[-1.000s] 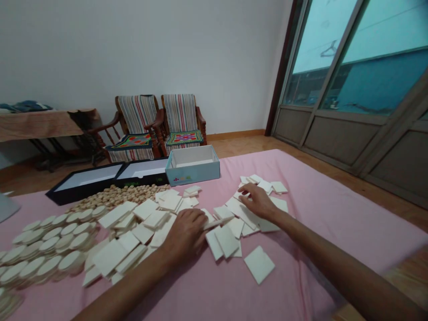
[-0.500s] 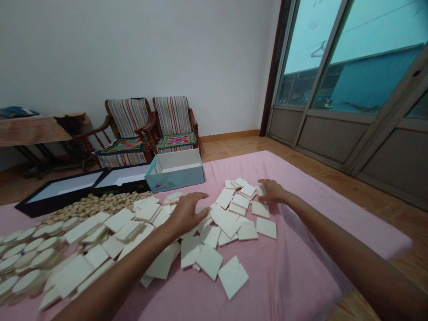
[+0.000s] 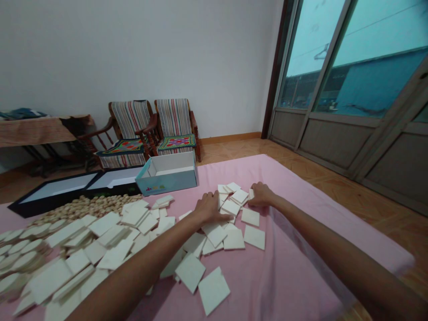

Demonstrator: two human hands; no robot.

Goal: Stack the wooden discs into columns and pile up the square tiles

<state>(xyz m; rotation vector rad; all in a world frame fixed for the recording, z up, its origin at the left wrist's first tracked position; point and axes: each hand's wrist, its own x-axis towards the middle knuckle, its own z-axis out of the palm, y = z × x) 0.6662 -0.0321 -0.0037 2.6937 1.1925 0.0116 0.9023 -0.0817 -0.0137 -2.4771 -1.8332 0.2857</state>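
Several pale square tiles (image 3: 234, 239) lie scattered on a pink cloth (image 3: 294, 249). My left hand (image 3: 210, 207) rests on the far part of that spread, fingers curled down over the tiles. My right hand (image 3: 261, 195) lies close beside it to the right, fingers bent against a small cluster of squares (image 3: 234, 192). Both hands flank that cluster from either side. Whether either hand grips a tile is hidden by the knuckles.
More square tiles (image 3: 110, 232) pile up at left, with round discs (image 3: 16, 254) and small wooden pieces (image 3: 83, 206) beyond. A light blue open box (image 3: 167, 182) and a black tray (image 3: 67, 191) sit at the cloth's far edge. Two striped armchairs (image 3: 150, 129) stand behind.
Both hands have moved forward and closer together over the far tiles. The left hand left the near pile, and the view has shifted slightly.
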